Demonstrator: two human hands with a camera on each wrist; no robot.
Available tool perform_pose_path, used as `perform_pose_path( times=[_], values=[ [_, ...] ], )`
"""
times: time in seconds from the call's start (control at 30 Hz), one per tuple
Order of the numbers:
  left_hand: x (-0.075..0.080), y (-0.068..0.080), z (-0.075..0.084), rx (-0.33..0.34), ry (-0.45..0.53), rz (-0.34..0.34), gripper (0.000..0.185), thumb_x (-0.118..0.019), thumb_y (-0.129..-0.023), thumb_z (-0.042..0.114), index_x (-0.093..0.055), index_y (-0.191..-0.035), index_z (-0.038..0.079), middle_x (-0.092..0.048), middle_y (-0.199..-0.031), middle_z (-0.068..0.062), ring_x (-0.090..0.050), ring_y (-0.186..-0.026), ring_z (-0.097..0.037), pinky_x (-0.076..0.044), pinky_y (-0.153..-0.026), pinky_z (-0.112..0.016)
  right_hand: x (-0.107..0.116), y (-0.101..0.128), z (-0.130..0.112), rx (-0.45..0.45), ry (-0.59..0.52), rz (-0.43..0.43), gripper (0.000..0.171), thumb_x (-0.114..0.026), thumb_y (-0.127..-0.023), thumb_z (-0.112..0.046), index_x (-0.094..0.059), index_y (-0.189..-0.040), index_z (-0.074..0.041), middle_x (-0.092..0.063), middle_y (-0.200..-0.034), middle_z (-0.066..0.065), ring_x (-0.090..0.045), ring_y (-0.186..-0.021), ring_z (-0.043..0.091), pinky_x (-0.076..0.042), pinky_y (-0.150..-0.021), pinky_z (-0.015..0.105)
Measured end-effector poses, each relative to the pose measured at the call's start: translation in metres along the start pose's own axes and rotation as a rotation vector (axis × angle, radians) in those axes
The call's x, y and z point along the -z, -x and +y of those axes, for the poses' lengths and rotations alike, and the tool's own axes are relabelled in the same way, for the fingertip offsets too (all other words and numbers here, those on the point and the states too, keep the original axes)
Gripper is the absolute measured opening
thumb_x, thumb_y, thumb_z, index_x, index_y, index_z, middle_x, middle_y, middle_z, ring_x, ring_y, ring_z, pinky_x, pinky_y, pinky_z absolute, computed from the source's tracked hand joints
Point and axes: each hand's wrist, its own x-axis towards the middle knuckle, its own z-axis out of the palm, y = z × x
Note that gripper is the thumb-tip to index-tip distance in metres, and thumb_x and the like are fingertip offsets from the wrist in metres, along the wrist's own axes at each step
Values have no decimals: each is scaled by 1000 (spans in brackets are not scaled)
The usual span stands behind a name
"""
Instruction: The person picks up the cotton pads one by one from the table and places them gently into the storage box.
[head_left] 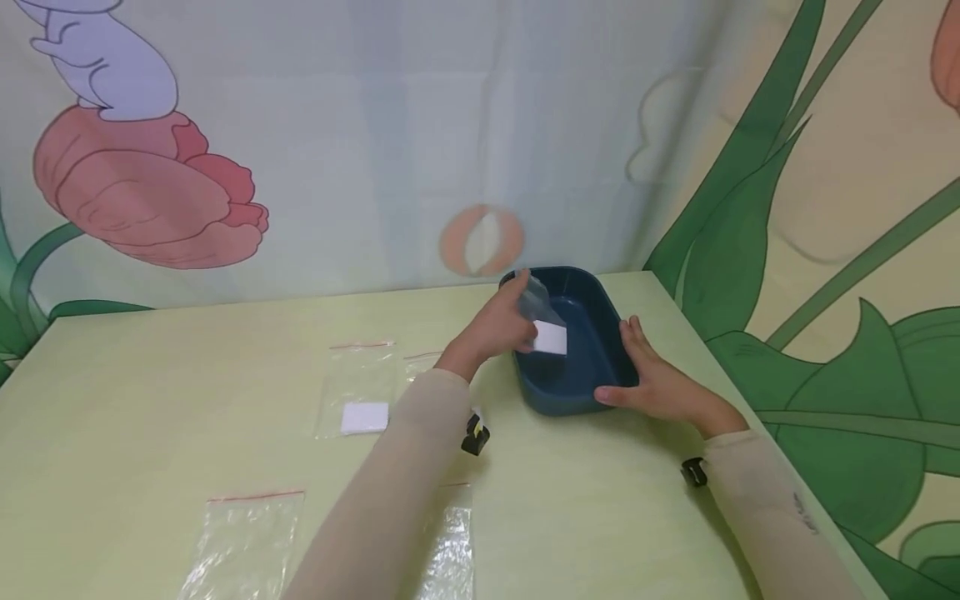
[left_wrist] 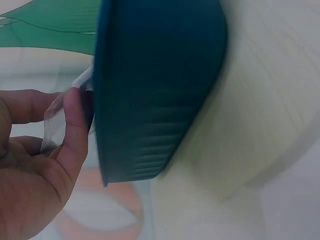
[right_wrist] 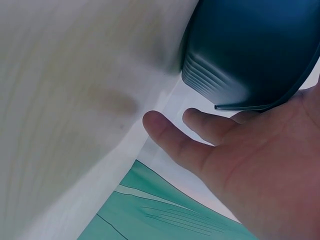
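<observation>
A dark blue plastic tub (head_left: 592, 321) stands near the table's far right corner. My left hand (head_left: 517, 325) reaches over its left rim and pinches a clear zip bag (head_left: 542, 298) with a white square pad (head_left: 551, 337) inside, hanging above the tub's inside. In the left wrist view, the left hand (left_wrist: 45, 160) has thumb and fingers nipping the bag (left_wrist: 56, 116) beside the tub (left_wrist: 150, 90). My right hand (head_left: 647, 379) rests against the tub's right side, fingers fairly straight and thumb at the near corner. The right wrist view shows the right hand (right_wrist: 240, 160) with its palm beside the tub (right_wrist: 250, 50).
On the yellow-green table (head_left: 150, 392) lies a clear bag holding a white pad (head_left: 365, 417). Two clear bags without pads (head_left: 243, 542) (head_left: 450, 546) lie near the front edge. Another bag (head_left: 420, 360) is partly hidden by my left forearm. A painted cloth backdrop hangs close behind and to the right.
</observation>
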Motion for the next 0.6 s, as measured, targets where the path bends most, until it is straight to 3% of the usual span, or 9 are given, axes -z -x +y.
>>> perform_pose_path(
  times=[0.13,0.27,0.3,0.37,0.5,0.57,0.6],
  values=[
    [-7,-10,-4,26,-11,10,93,-56,-84,-13,-11,-163,9,-8,-168,-13,-62,-67,-17,-54,-67,-28,-1,-2,-1,1,11,4,119,-71,-91,-52,14,-159,-6,27,-163,10,8,-150,43,-11,-114,66],
    [-15,-19,2,12,-4,26,91,-57,-84,-11,-14,-163,8,-12,-167,-14,-64,-64,-22,-54,-71,-29,-1,-4,-4,9,24,2,119,-71,-91,-52,14,-159,-6,26,-163,11,5,-149,46,-13,-113,68],
    [-18,-21,3,9,-2,25,91,-57,-84,-11,-15,-163,8,-13,-167,-15,-66,-67,-26,-55,-71,-30,-1,-4,-4,10,24,-1,119,-71,-91,-52,14,-159,-6,26,-163,12,4,-149,47,-13,-112,68],
    [-22,-26,4,22,-73,18,91,-57,-85,-8,-13,-163,9,-11,-167,-16,-69,-90,-27,-53,-74,-28,-1,-5,-4,17,20,-5,118,-71,-91,-52,14,-159,-6,27,-163,12,4,-149,48,-13,-112,69],
    [-30,-33,1,123,-233,-9,89,-56,-94,0,-1,-163,10,11,-166,-20,-67,-104,-30,-43,-64,-28,-3,-7,-3,17,13,-13,118,-71,-92,-50,15,-159,-5,28,-162,13,7,-149,47,-12,-112,68],
    [-29,-32,-1,153,-302,-12,86,-54,-98,4,2,-162,10,19,-164,-22,-65,-110,-31,-41,-64,-32,-4,-8,-4,20,10,-15,118,-71,-92,-50,15,-159,-5,27,-162,14,7,-149,47,-12,-112,69],
    [-27,-30,-2,152,-328,-5,84,-54,-99,6,0,-163,10,18,-164,-21,-62,-118,-31,-45,-69,-32,-4,-10,-4,20,14,-16,118,-71,-91,-51,15,-159,-6,27,-162,14,6,-149,47,-12,-112,69]
  ],
)
